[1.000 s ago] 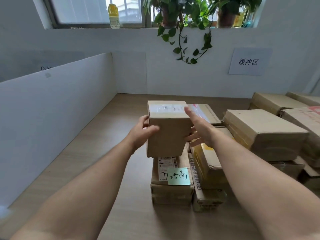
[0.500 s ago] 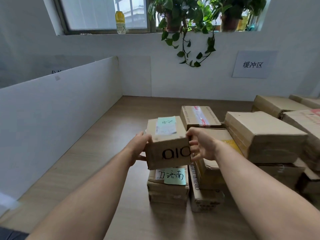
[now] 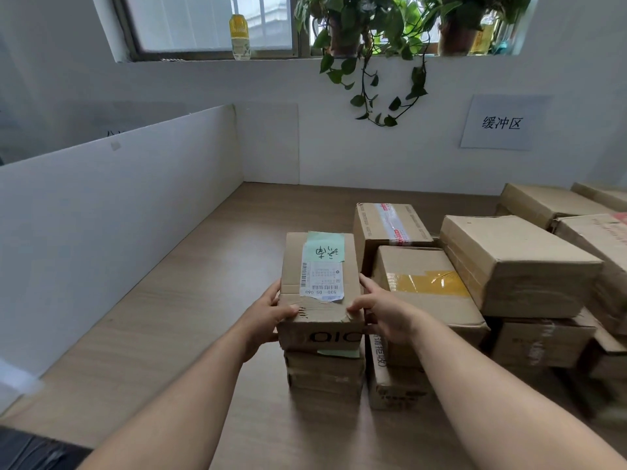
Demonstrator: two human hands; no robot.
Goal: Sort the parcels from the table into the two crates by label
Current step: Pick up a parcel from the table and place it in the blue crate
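A small cardboard parcel (image 3: 320,286) with a green note and a white shipping label on top is held flat between both hands, just over a lower parcel (image 3: 324,371) that carries its own green note. My left hand (image 3: 268,317) grips its left near corner, thumb on top. My right hand (image 3: 381,313) grips its right near corner, thumb on top as well. The label on the held parcel faces up and reads upside down to me. No crate is in view.
More cardboard parcels stand to the right: one with yellow tape (image 3: 425,293), one with clear tape (image 3: 390,225), a big one (image 3: 515,262). A white partition (image 3: 112,212) runs along the table's left side. The wooden table (image 3: 190,300) shows at left.
The parcel was tipped from standing on end to lying flat with its label up, and it came down and toward me. Both hands shifted to its near corners.
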